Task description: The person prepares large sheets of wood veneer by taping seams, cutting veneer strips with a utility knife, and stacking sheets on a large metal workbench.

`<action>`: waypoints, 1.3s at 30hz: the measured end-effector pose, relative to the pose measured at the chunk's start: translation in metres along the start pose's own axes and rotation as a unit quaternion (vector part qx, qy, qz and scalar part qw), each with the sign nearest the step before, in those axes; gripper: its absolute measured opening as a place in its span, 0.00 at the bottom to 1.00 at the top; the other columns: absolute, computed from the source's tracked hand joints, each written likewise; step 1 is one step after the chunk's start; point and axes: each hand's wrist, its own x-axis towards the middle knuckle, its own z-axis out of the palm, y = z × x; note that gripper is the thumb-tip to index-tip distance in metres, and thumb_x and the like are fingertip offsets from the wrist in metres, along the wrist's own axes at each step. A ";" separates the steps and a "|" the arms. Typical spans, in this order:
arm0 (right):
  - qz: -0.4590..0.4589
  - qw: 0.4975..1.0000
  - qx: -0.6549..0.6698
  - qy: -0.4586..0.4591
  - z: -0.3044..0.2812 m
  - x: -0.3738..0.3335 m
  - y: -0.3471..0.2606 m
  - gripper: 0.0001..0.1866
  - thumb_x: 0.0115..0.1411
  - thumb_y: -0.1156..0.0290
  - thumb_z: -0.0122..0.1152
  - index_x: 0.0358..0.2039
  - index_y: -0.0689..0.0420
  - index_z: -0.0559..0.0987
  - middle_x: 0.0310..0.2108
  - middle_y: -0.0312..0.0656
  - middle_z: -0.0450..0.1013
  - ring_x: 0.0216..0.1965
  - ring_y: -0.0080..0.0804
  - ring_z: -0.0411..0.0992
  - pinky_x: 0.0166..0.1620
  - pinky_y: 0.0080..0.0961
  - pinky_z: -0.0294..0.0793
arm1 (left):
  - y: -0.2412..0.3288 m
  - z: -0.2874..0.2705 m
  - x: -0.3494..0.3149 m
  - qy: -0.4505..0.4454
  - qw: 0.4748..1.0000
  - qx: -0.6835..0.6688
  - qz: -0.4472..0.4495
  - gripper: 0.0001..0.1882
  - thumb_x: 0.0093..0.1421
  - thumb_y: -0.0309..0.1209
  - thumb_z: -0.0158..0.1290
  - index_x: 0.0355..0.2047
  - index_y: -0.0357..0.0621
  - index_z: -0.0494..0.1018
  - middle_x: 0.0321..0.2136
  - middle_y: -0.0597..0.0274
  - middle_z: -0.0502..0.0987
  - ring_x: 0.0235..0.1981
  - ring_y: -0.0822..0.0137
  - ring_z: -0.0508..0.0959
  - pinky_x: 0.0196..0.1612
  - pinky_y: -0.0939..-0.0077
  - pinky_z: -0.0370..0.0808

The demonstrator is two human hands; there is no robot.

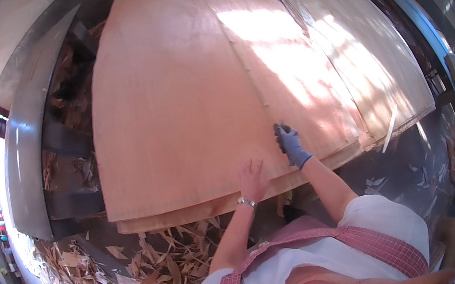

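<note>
A large sheet of pale reddish wood veneer (174, 103) lies in front of me on a stack, its near edge curving close to my body. My bare left hand (253, 179) rests on the sheet near that edge, fingers spread and pointing away from me; a watch (246, 202) circles the wrist. Farther in and to the right, my right hand (290, 143) wears a blue glove with dark fingers. Those fingers look curled in at the long seam (250, 74) running away across the veneer. Whatever they may hold is hidden.
A second veneer strip (363, 69) lies to the right, partly in bright sunlight, with a loose pale sliver (390, 128) at its near edge. Veneer scraps (169, 262) litter the floor at the lower left. A long grey metal panel (33, 141) stands along the left side.
</note>
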 end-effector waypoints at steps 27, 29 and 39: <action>-0.144 0.879 -0.401 0.215 0.487 -0.137 0.109 0.32 0.61 0.43 0.48 0.41 0.64 0.77 0.41 0.60 0.76 0.46 0.54 0.75 0.49 0.44 0.73 | -0.594 -0.341 -0.598 0.020 0.857 -0.079 -0.509 0.31 0.51 0.52 0.57 0.53 0.51 0.72 0.47 0.47 0.74 0.48 0.47 0.76 0.51 0.51 0.72; -0.150 0.845 -0.448 0.248 0.481 -0.136 0.132 0.31 0.62 0.43 0.49 0.40 0.64 0.77 0.39 0.60 0.76 0.44 0.55 0.75 0.46 0.44 0.74 | -0.637 -0.355 -0.620 -0.017 0.862 -0.086 -0.500 0.32 0.50 0.51 0.57 0.53 0.50 0.71 0.45 0.46 0.76 0.46 0.47 0.77 0.49 0.52 0.73; -0.172 0.870 -0.392 0.247 0.675 -0.308 0.237 0.27 0.61 0.45 0.52 0.29 0.60 0.77 0.29 0.57 0.77 0.36 0.58 0.76 0.38 0.49 0.73 | -0.860 -0.434 -0.757 -0.035 0.870 -0.110 -0.479 0.27 0.49 0.44 0.58 0.47 0.40 0.76 0.38 0.44 0.80 0.44 0.47 0.79 0.48 0.56 0.75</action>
